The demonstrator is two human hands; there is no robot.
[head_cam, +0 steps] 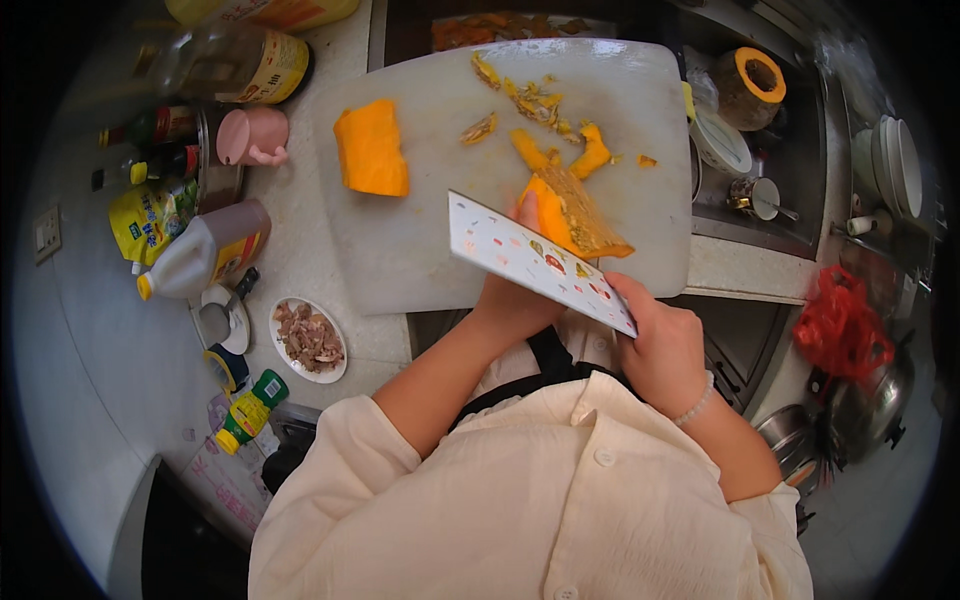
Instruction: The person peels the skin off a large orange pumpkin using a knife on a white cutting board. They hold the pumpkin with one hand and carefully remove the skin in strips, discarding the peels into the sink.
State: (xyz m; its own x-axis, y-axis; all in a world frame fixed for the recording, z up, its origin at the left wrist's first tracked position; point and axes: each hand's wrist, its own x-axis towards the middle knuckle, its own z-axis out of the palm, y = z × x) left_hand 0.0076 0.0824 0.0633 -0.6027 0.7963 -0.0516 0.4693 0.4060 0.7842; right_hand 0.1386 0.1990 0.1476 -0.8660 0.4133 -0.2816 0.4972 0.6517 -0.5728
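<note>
My right hand (658,337) grips the near end of a flat white panel (540,259) printed with small coloured pictures, perhaps a broad knife blade; any handle is hidden in my fingers. Behind it, my left hand (517,300) is partly covered. One of its fingers rests on a pumpkin wedge (589,214), whose rind is still on its upper side and whose orange flesh shows at the left. The wedge lies on a white cutting board (435,247). A peeled pumpkin piece (371,148) sits at the board's left, with pumpkin scraps (534,101) further back.
A hollow pumpkin part (750,88), a bowl (724,142) and a cup (754,197) are in the sink area at right. At left stand a pink mug (253,136), a plate of chopped meat (307,341), a jug (210,247) and several bottles. A red bag (840,322) hangs over pots.
</note>
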